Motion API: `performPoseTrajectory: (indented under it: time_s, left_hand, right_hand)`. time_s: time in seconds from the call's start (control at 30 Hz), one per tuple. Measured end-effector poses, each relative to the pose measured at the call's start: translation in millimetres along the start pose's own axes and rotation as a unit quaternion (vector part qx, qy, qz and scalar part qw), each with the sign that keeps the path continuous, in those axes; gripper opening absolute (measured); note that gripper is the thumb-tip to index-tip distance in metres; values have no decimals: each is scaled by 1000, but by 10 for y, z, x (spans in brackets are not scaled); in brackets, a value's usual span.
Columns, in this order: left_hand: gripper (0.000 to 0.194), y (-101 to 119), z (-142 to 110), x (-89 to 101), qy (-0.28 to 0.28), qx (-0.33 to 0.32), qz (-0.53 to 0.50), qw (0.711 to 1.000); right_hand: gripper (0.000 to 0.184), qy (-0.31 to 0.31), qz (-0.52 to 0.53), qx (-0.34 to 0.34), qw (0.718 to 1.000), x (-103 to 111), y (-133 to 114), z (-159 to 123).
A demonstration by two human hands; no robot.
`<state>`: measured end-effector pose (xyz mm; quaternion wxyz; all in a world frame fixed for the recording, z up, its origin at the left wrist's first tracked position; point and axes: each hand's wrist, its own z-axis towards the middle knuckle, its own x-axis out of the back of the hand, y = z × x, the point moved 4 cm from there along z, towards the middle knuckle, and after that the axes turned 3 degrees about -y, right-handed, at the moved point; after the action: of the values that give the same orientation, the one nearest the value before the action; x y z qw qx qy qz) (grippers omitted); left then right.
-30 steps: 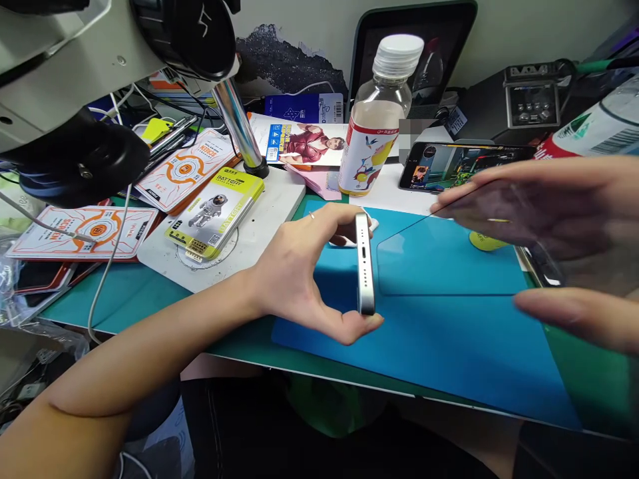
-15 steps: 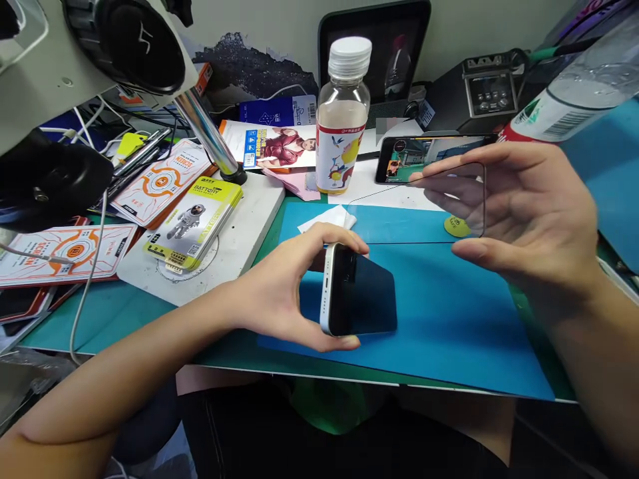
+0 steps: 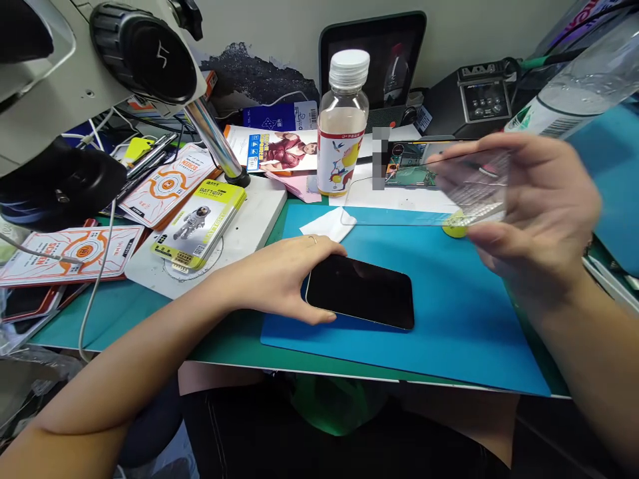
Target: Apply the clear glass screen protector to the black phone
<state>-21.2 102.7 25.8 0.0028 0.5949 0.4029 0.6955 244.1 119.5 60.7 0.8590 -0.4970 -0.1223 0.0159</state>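
- Fingers of the left hand (image 3: pixel 287 276) are wrapped around the left end of a black-screened phone (image 3: pixel 362 293), thumb along the near edge, forefinger along the far one. Looks like a light hold to me.
- Phone is screen up over the blue mat (image 3: pixel 449 332), long axis mostly left to right, right end angled slightly nearer. Honestly can't tell if it's fully resting or just off the surface.
- Key bit for me: the phone stretches rightward from the left fingers, so that hand is much closer — actually touching it — while the right hand (image 3: pixel 544 206) hangs farther out and to the right, well apart.
- Right thumb and fingers are pinching the right end of a thin clear sheet (image 3: pixel 464 193), up in the air beyond the phone. It reaches left, so its length runs roughly the same way as the phone's.
- White wipe (image 3: pixel 329 223) lies on the mat, near the sheet's left end.
- Yellow battery box (image 3: pixel 200 226) sits off left on a pale base (image 3: pixel 264 213).
- Further out: drink bottle (image 3: pixel 343 126), plus a second phone (image 3: pixel 409 153) partly behind the sheet and right hand.
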Motion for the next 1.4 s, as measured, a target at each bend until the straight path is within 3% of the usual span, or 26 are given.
performPoseTrajectory:
  time_s: [0.13,0.27,0.47,0.57,0.67,0.73,0.8,0.9,0.97,1.13,1.4]
  left_hand:
    - [60,29,16,-33,14,-46,104,993]
    - [58,16,21,-78,13,-59,143,988]
    - [67,-20,21,-93,-5,-50,159,986]
    - [63,-48,-1,-39,25,-49,162,985]
    - [37,-142,-36,90,128,16,185,974]
    - [32,-235,-60,167,187,94,210,955]
    - [34,-322,-61,186,185,172,238,938]
    - [40,-404,-25,131,115,243,253,929]
    - [39,-417,-2,99,98,253,243,931]
    - [23,-445,9,87,115,249,205,940]
    - [10,-497,3,105,133,233,184,946]
  right_hand:
    - [61,-128,32,-46,990,-27,222,28]
    - [75,-208,-73,-98,971,63,308,16]
    - [94,-309,-280,-118,901,136,373,-13]
    - [95,-345,-342,-112,867,104,440,-3]
    - [95,-348,-368,-102,856,113,466,23]
    - [94,-347,-389,-100,847,139,475,32]
    - [93,-359,-413,-95,832,148,482,25]
    - [94,-378,-433,-92,813,115,499,-5]
    - [97,-376,-441,-97,809,80,525,-24]
    - [102,-348,-462,-103,809,17,627,-41]
    - [88,-339,-459,-76,818,10,658,-19]
